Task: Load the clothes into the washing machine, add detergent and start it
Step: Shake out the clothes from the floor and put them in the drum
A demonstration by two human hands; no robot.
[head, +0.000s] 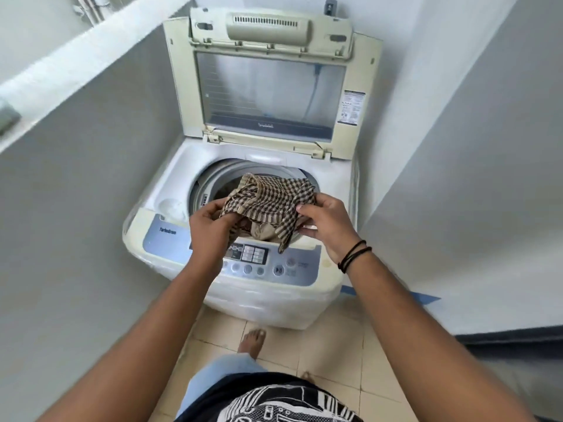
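Note:
A white top-loading washing machine (170, 239) stands in front of me with its lid (268, 86) raised upright. Both hands hold a bundle of brown-and-cream checked cloth (271, 199) over the front rim of the drum opening (210, 184). My left hand (210, 223) grips the bundle's left side. My right hand (326, 226) pinches its right side; black cords circle that wrist. A plain tan piece hangs under the checked cloth. The bundle hides most of the drum's inside. Below my hands lies the control panel (274, 263) with its buttons.
Grey walls close in on the left and right of the machine. A white ledge (91, 62) runs along the top of the left wall. A detergent recess (173, 205) sits at the machine's left. My bare feet stand on beige floor tiles (329, 354).

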